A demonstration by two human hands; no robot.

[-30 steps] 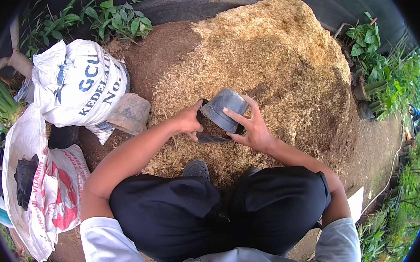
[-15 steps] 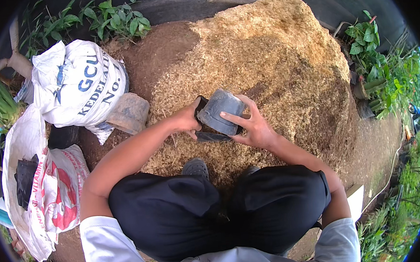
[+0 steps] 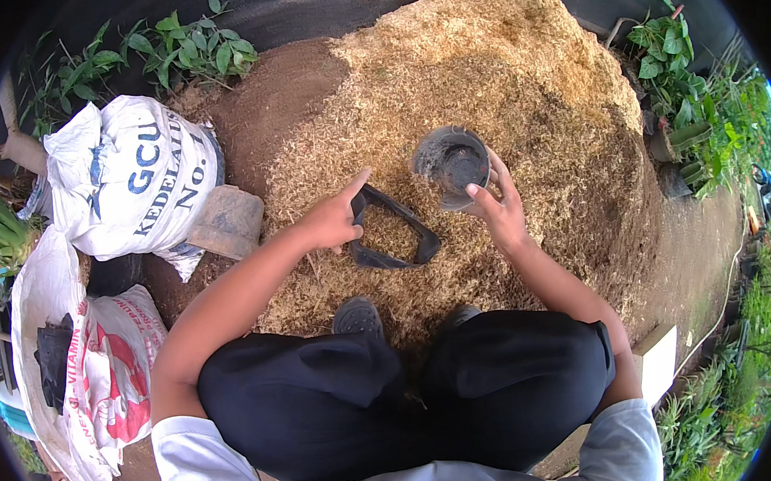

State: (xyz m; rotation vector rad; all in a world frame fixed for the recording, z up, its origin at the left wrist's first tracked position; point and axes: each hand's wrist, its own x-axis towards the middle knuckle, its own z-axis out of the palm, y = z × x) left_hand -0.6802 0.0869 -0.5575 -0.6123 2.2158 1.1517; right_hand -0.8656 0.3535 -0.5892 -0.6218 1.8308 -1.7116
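In my left hand (image 3: 332, 221), the edge of a black plastic planting bag (image 3: 423, 245) is gripped between curled fingers, while the index finger points outward. The bag's mouth gapes, and pale crumbly material like that of the pile shows inside its rim. My right hand (image 3: 501, 210) holds a dark grey plastic pot (image 3: 452, 166) by its side, thumb at the rim. The pot is tilted with its mouth toward me; its inside is smeared with residue. Both hands are over the near part of a large sawdust-like pile (image 3: 480, 64), bag and pot apart.
At left stand a tied white sack (image 3: 135, 173) and an open white-and-red sack (image 3: 129, 348) holding black plastic. A dirty grey bucket (image 3: 228, 223) lies beside the tied sack. Leafy plants (image 3: 198, 52) border the pile, and a pale board (image 3: 658, 364) lies near my right elbow.
The pot was upside down over the bag's mouth; my right hand has lifted it off to the right and turned its mouth toward me. My left hand still grips the bag.
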